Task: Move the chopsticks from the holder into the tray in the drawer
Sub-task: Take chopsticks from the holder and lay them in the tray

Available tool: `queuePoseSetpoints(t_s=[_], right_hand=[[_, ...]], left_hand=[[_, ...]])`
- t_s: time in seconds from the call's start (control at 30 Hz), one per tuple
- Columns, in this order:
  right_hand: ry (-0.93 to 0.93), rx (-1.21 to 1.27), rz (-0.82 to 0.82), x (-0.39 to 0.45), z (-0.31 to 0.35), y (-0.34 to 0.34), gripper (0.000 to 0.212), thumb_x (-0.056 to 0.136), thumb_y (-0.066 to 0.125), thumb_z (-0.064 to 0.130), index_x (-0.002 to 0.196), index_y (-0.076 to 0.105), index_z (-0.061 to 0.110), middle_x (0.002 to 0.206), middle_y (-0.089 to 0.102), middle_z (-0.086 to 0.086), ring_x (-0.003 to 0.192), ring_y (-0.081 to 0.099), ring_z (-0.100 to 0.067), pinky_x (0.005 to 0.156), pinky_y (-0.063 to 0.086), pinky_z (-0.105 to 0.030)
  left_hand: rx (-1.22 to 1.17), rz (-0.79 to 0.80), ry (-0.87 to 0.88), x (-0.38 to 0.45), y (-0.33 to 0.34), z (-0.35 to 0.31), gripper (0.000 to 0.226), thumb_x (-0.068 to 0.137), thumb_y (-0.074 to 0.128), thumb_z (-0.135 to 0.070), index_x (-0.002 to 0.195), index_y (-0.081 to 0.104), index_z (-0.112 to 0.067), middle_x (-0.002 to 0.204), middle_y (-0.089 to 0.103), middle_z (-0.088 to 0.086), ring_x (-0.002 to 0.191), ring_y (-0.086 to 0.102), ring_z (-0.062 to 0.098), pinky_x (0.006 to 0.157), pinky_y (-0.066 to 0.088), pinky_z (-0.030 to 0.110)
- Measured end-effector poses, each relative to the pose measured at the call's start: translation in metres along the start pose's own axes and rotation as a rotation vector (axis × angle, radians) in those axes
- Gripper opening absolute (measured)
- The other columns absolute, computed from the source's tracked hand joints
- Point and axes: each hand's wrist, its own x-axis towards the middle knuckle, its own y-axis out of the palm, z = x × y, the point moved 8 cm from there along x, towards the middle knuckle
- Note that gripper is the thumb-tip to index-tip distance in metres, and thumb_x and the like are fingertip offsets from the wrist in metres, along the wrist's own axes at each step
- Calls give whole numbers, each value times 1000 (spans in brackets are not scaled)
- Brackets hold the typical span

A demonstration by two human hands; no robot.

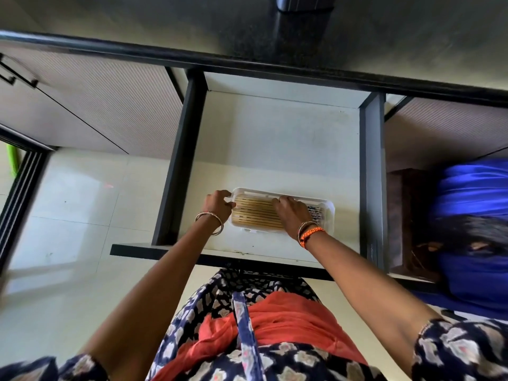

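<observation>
A white tray (pixel 328 215) lies near the front of the open drawer (pixel 275 138). Several wooden chopsticks (pixel 255 214) lie side by side in it, patterned ends to the right. My left hand (pixel 218 206) grips the tray's left end with its fingers curled on the rim. My right hand (pixel 292 213) rests on top of the chopsticks, fingers bent down onto them near the far rim. A dark holder (pixel 302 2) stands on the counter at the top edge, mostly cut off.
The drawer has dark side rails (pixel 180 158) and a dark front edge (pixel 192 253). A black counter edge (pixel 247 61) runs above it. Another person in blue (pixel 472 235) crouches at the right. A cabinet door (pixel 88 105) is at the left.
</observation>
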Motion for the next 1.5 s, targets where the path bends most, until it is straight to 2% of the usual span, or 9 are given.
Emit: queuePoseSetpoints(t_s=[0.17,0.33,0.47,0.57,0.77,0.93,1.03,1.23,1.5], right_hand=[[76,51,3,-5,2,-19,42,86,43,-4,127,49,7,115,60,-14,107,60,-32,79,49,-37],[198,215,-369,-21,-12,-134,11,84,47,22,86,57,21,74,69,-3,71,67,-32,55,38,-28],[238,327,-721,2,-68,-273,9,81,54,24,83,62,19,71,71,-3,68,66,-32,53,43,-27],[277,431,-830,38,-114,-352,10,80,53,20,81,62,16,72,70,-3,71,64,-32,59,52,-33],[376,607,-805,146,-182,-418,18,83,53,11,91,67,19,95,73,-2,100,64,-28,93,47,-43],[281,666,-615,256,-196,-433,35,93,44,14,125,57,19,127,63,-1,125,52,-23,118,12,-51],[214,632,-453,305,-197,-438,41,96,39,20,136,47,24,130,61,4,132,45,-22,115,-7,-57],[54,696,-370,351,-198,-440,28,92,57,24,118,65,18,123,66,-5,121,56,-27,111,32,-52],[-4,978,-650,318,-206,-458,21,81,69,6,102,73,3,97,75,-15,93,72,-22,94,54,-41]], left_hand=[[78,56,-10,-6,-6,-12,39,87,60,-10,126,55,-7,118,65,22,108,61,36,96,49,39],[62,-104,220,2,-77,-119,37,87,48,-3,121,57,-14,115,66,14,108,61,31,93,49,34],[-151,-291,451,17,-166,-233,26,87,49,-2,104,68,-10,102,71,12,92,64,23,79,46,20],[-275,-354,508,40,-215,-293,22,85,52,-3,98,69,-10,96,73,15,87,67,29,79,51,28],[-304,-414,443,103,-250,-359,24,83,54,-7,103,64,-14,103,71,15,98,65,32,83,51,33],[-389,-398,392,152,-249,-367,25,82,51,-5,103,63,-13,100,71,13,94,66,32,80,55,40],[-468,-358,393,175,-251,-363,25,83,52,-4,106,62,-5,87,66,13,77,60,29,66,51,36],[-561,-347,396,191,-256,-352,15,86,55,-5,97,61,-14,68,57,-2,68,55,16,59,50,27],[-599,-262,379,184,-241,-355,11,87,55,-4,93,60,-12,68,55,-1,64,52,11,59,47,28]])
